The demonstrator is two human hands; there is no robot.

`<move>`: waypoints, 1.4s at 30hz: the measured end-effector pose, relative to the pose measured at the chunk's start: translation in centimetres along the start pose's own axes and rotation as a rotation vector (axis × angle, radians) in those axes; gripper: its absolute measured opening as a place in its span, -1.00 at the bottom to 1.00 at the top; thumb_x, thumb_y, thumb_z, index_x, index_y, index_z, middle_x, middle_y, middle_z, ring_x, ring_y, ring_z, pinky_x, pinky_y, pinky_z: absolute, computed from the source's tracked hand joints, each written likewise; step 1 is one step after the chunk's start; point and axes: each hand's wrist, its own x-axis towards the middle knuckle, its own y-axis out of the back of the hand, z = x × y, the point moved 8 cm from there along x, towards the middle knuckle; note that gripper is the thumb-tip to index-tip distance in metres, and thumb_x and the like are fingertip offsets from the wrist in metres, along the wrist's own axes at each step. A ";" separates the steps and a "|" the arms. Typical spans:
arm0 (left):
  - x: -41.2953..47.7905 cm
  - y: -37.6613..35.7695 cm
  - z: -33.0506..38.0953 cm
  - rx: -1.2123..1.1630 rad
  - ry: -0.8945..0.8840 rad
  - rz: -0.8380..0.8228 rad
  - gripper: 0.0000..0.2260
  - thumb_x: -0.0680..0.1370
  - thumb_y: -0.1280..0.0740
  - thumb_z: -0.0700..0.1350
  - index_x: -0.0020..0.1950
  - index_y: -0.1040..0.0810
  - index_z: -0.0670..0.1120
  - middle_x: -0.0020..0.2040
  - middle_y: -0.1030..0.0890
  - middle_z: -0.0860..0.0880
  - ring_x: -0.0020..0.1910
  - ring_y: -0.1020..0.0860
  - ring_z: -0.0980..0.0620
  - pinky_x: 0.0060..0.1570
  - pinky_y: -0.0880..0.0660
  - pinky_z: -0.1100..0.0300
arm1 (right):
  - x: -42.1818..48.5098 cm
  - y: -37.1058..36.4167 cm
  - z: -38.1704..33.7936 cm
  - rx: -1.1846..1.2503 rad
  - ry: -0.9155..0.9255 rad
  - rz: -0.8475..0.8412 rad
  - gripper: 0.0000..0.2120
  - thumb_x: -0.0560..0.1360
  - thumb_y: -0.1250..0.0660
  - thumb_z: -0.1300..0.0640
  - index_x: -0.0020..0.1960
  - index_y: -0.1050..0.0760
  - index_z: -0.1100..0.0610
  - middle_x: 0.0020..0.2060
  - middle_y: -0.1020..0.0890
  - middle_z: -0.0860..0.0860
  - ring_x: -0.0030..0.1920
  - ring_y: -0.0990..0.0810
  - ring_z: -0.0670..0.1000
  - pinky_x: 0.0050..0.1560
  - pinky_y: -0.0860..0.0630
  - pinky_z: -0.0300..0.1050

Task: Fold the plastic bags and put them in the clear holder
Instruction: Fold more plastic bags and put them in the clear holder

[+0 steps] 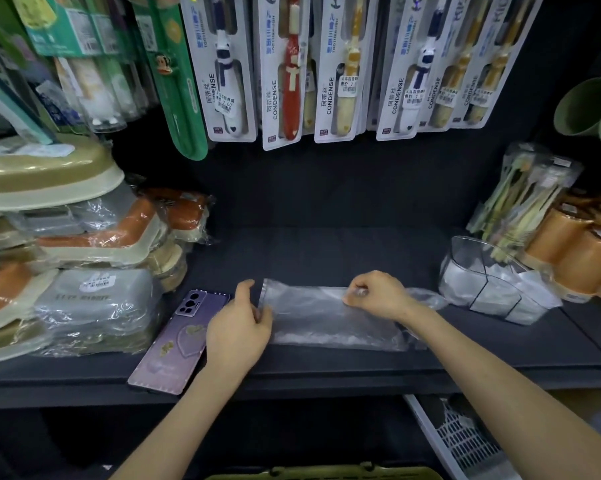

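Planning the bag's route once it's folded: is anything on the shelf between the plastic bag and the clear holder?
Nothing visible does. The plastic bag lies flat on the shelf, its crumpled right end nearly reaching the clear holder. The phone lies on the opposite side, left of the bag.

A purple phone [179, 341] lies face down on the dark shelf [326, 375]. Packaged toothbrushes [285, 67] hang above. Wrapped soap boxes [84, 258] are stacked at left.

One flat plastic bag [326, 318], one clear holder [472, 258], one purple phone [174, 344].
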 end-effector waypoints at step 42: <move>-0.6 -7.8 2.6 0.452 -0.349 -0.468 0.05 0.16 0.54 0.54 0.57 0.17 0.11 0.59 0.19 -0.02 0.55 0.23 0.02 0.50 0.28 0.14 | -4.9 -2.6 2.9 -0.421 -0.067 0.013 0.16 0.01 0.70 -0.52 0.54 0.14 -0.23 0.57 0.07 0.04 0.56 0.14 0.10 0.49 0.30 0.18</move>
